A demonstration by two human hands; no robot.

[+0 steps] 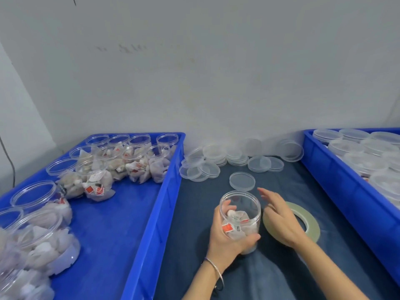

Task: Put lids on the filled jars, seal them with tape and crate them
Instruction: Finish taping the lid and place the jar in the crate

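Dark cloth desk (194,213), centre: left hand (227,234) grips an open filled jar (240,215); right hand (279,217), fingers loose and empty, hovers over tape roll (311,221).

A left hand (227,234) grips an open jar (241,215) of tea bags on a dark cloth (194,213), while the right hand (279,219) hovers, fingers straight, over a tape roll (311,224). A lid (242,181) lies just behind, between two blue crates (151,224).

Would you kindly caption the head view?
Left hand grips an unlidded jar; right hand hovers over the tape roll.
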